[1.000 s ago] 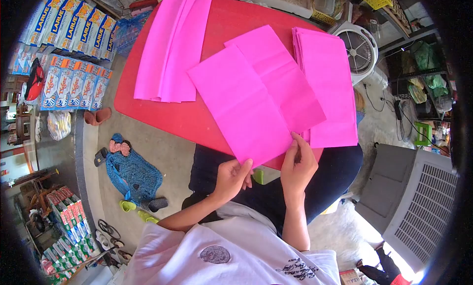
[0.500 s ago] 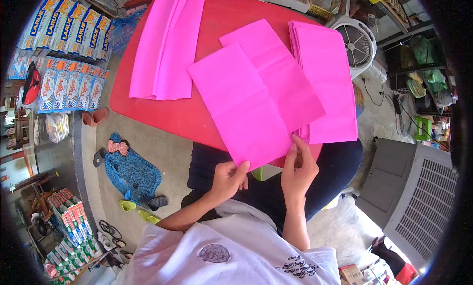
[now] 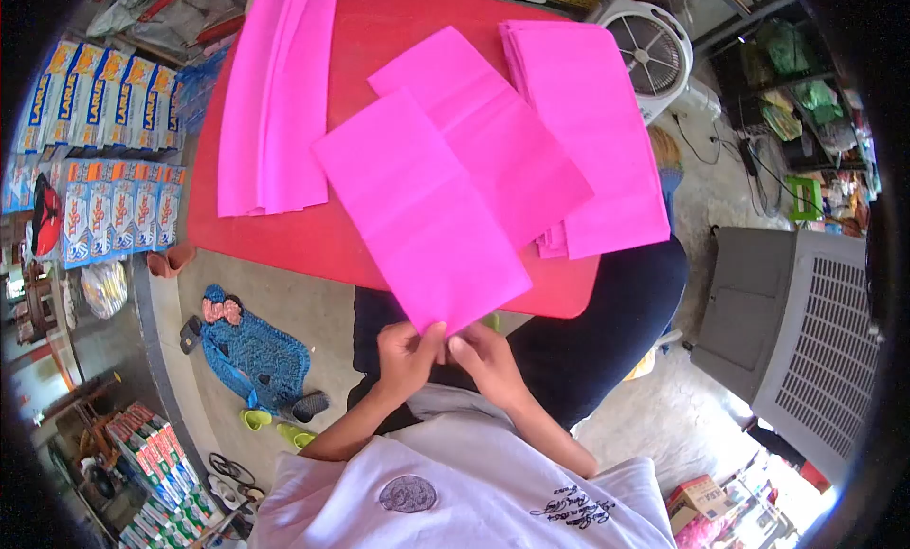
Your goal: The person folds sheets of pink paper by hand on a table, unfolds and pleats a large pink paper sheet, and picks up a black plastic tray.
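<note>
Now that the right hand [image 3: 487, 364] has moved in beside the left hand [image 3: 408, 361], which pinches the pink sheet [image 3: 427, 212] overhanging the surface [image 3: 275, 250], its right corner goes unheld; the right's grip I can't tell.

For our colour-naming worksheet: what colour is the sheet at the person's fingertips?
The sheet is bright pink, seen best in the head view.

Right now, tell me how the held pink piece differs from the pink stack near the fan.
The pink piece has its near corner pinched in the left hand; no hand touches the pink stack. The pink piece looks thin, while the pink stack shows layered edges. The pink piece slants more than the pink stack. Both are bright pink.
</note>
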Action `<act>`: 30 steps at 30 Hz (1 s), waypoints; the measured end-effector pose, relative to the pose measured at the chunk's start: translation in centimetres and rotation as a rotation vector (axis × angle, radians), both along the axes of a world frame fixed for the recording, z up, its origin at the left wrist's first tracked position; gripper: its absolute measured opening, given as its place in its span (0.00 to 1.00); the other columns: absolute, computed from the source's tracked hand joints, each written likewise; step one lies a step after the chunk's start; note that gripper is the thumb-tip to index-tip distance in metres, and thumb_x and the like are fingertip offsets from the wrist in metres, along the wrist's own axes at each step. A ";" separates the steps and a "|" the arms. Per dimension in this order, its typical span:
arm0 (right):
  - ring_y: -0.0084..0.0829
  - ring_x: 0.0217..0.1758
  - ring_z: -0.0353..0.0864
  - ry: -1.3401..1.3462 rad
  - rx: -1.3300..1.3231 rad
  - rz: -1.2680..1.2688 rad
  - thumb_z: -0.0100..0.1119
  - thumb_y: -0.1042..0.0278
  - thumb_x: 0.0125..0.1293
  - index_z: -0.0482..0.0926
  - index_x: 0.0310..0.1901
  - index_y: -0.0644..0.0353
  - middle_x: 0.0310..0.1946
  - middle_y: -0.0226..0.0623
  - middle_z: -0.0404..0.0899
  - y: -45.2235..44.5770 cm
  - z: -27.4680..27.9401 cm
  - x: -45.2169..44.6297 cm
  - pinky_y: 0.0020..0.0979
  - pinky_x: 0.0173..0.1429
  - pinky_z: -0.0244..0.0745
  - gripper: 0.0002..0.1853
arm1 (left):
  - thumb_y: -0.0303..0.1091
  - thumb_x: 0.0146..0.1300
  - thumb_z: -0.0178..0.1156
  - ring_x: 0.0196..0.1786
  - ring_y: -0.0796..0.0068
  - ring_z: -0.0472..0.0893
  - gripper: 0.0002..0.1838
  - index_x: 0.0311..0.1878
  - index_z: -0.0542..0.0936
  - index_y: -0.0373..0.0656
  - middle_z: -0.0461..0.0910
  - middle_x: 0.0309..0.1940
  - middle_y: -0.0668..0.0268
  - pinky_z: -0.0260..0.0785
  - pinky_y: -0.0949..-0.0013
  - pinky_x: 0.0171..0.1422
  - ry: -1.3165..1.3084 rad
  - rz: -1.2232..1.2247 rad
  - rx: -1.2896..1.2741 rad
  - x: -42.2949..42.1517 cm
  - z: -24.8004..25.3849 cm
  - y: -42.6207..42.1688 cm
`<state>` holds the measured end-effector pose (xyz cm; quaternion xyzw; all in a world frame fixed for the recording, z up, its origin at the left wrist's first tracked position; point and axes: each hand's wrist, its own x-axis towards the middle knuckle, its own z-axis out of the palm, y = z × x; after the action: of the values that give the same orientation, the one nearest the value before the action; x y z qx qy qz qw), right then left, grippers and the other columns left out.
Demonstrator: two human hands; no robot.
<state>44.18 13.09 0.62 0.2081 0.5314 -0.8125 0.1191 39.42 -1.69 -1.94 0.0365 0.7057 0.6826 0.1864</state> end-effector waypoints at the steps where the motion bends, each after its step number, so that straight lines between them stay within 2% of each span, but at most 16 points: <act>1: 0.22 0.36 0.81 0.069 0.095 0.017 0.63 0.65 0.76 0.81 0.45 0.67 0.35 0.35 0.83 0.0 0.1 -0.5 0.26 0.45 0.77 0.11 | 0.30 0.76 0.61 0.20 0.86 0.75 0.15 0.31 0.84 0.34 0.79 0.16 0.69 0.63 0.75 0.23 -0.051 0.000 0.008 -0.1 0.2 -0.2; 3: 0.23 0.36 0.82 0.206 0.284 0.051 0.61 0.63 0.77 0.81 0.47 0.67 0.35 0.35 0.83 0.0 0.3 -1.3 0.27 0.48 0.77 0.12 | 0.30 0.76 0.61 0.20 0.86 0.75 0.15 0.30 0.84 0.34 0.78 0.17 0.70 0.62 0.75 0.24 -0.149 -0.002 0.018 0.1 0.7 -0.9; 4: 0.23 0.33 0.81 0.162 0.045 0.045 0.61 0.59 0.78 0.81 0.49 0.66 0.34 0.34 0.82 -0.7 -1.1 -0.8 0.27 0.41 0.78 0.14 | 0.29 0.77 0.59 0.20 0.85 0.75 0.16 0.30 0.83 0.34 0.78 0.17 0.70 0.62 0.74 0.23 -0.154 0.002 0.025 0.7 0.5 -0.8; 7: 0.22 0.28 0.81 0.003 -0.204 0.074 0.60 0.54 0.79 0.81 0.49 0.64 0.32 0.32 0.82 -1.0 -1.8 -0.5 0.26 0.32 0.77 0.18 | 0.29 0.78 0.58 0.20 0.83 0.75 0.17 0.28 0.80 0.34 0.77 0.17 0.69 0.62 0.73 0.23 -0.113 -0.060 0.069 2.1 0.1 -0.7; 8: 0.22 0.25 0.80 0.028 -0.183 0.071 0.56 0.53 0.81 0.80 0.48 0.63 0.31 0.32 0.81 -1.1 -1.7 -0.5 0.25 0.27 0.76 0.18 | 0.29 0.78 0.58 0.19 0.82 0.75 0.19 0.26 0.77 0.35 0.76 0.17 0.68 0.63 0.73 0.22 -0.214 -0.012 0.055 2.6 0.2 -0.5; 10: 0.22 0.25 0.80 -0.013 -0.264 -0.057 0.52 0.54 0.83 0.79 0.52 0.64 0.31 0.31 0.81 -1.2 -2.1 -0.4 0.25 0.26 0.75 0.18 | 0.30 0.78 0.58 0.19 0.82 0.75 0.20 0.24 0.76 0.36 0.75 0.17 0.69 0.63 0.73 0.22 -0.243 -0.014 0.103 3.0 0.2 -0.6; 13: 0.25 0.46 0.83 -0.040 -0.222 -0.104 0.49 0.57 0.84 0.77 0.62 0.62 0.45 0.32 0.82 -0.4 -3.4 0.6 0.29 0.49 0.80 0.18 | 0.30 0.78 0.59 0.19 0.81 0.75 0.22 0.22 0.74 0.37 0.74 0.16 0.70 0.63 0.73 0.23 -0.263 -0.020 0.124 3.4 -0.1 -1.0; 15: 0.27 0.60 0.80 -0.098 -0.267 -0.230 0.49 0.57 0.84 0.75 0.66 0.61 0.54 0.34 0.82 -0.4 -3.9 1.0 0.33 0.65 0.76 0.20 | 0.30 0.78 0.59 0.19 0.81 0.75 0.22 0.22 0.73 0.37 0.73 0.16 0.70 0.62 0.73 0.23 -0.259 -0.031 0.106 3.6 0.0 -1.2; 18: 0.29 0.71 0.72 -0.220 -0.424 -0.410 0.49 0.55 0.84 0.73 0.69 0.60 0.63 0.35 0.78 1.0 -2.4 1.4 0.38 0.79 0.61 0.22 | 0.31 0.78 0.59 0.19 0.81 0.75 0.23 0.21 0.73 0.37 0.73 0.15 0.70 0.61 0.73 0.22 -0.249 -0.063 0.066 3.8 0.0 -2.0; 21: 0.33 0.70 0.74 -0.183 -0.400 -0.433 0.51 0.53 0.81 0.75 0.66 0.63 0.65 0.36 0.78 2.2 -3.2 3.1 0.44 0.77 0.62 0.23 | 0.32 0.78 0.60 0.19 0.81 0.75 0.24 0.21 0.73 0.38 0.73 0.15 0.70 0.62 0.73 0.23 -0.261 -0.086 0.052 4.2 -0.3 -2.9; 22: 0.33 0.69 0.75 -0.191 -0.339 -0.498 0.47 0.49 0.82 0.75 0.66 0.65 0.64 0.37 0.80 2.1 -3.2 3.3 0.44 0.75 0.64 0.27 | 0.32 0.78 0.60 0.19 0.81 0.76 0.24 0.21 0.73 0.38 0.73 0.15 0.70 0.62 0.72 0.23 -0.269 -0.084 0.052 4.4 -0.5 -3.1; 25: 0.35 0.67 0.77 0.042 -0.379 -0.479 0.40 0.41 0.82 0.75 0.66 0.65 0.61 0.40 0.82 3.2 -3.3 4.2 0.43 0.73 0.65 0.33 | 0.33 0.79 0.57 0.18 0.77 0.75 0.24 0.21 0.72 0.37 0.71 0.15 0.69 0.64 0.70 0.23 -0.258 -0.088 0.039 4.9 -0.4 -3.9; 26: 0.37 0.65 0.80 0.010 -0.315 -0.424 0.32 0.34 0.82 0.76 0.65 0.65 0.59 0.42 0.83 2.5 -2.3 4.3 0.43 0.71 0.67 0.38 | 0.33 0.80 0.56 0.18 0.76 0.75 0.25 0.22 0.72 0.36 0.70 0.15 0.69 0.65 0.69 0.22 -0.243 -0.090 0.032 4.7 -0.4 -4.0; 27: 0.39 0.63 0.81 0.007 -0.356 -0.426 0.40 0.40 0.83 0.73 0.67 0.68 0.59 0.42 0.82 1.7 -3.6 5.4 0.46 0.67 0.73 0.34 | 0.34 0.80 0.56 0.19 0.75 0.76 0.24 0.22 0.73 0.36 0.72 0.16 0.68 0.66 0.68 0.23 -0.222 -0.106 0.039 4.6 -0.2 -4.0; 29: 0.29 0.57 0.82 -0.037 -0.121 -0.202 0.48 0.49 0.84 0.78 0.61 0.69 0.55 0.36 0.84 0.3 -4.2 6.6 0.38 0.62 0.76 0.26 | 0.34 0.79 0.57 0.20 0.75 0.78 0.24 0.22 0.74 0.36 0.75 0.17 0.67 0.68 0.68 0.25 -0.182 -0.141 0.052 4.8 0.4 -3.3; 30: 0.24 0.56 0.80 -0.008 -0.029 -0.175 0.51 0.55 0.83 0.80 0.59 0.68 0.52 0.33 0.85 0.1 -3.9 6.2 0.35 0.61 0.75 0.22 | 0.35 0.79 0.58 0.23 0.75 0.80 0.24 0.22 0.76 0.36 0.78 0.18 0.65 0.72 0.67 0.29 -0.185 -0.179 0.014 4.8 0.4 -3.2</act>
<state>50.41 13.15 -3.29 0.2549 0.4989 -0.8266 0.0529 44.20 -4.87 -1.56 0.0376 0.6745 0.6687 0.3106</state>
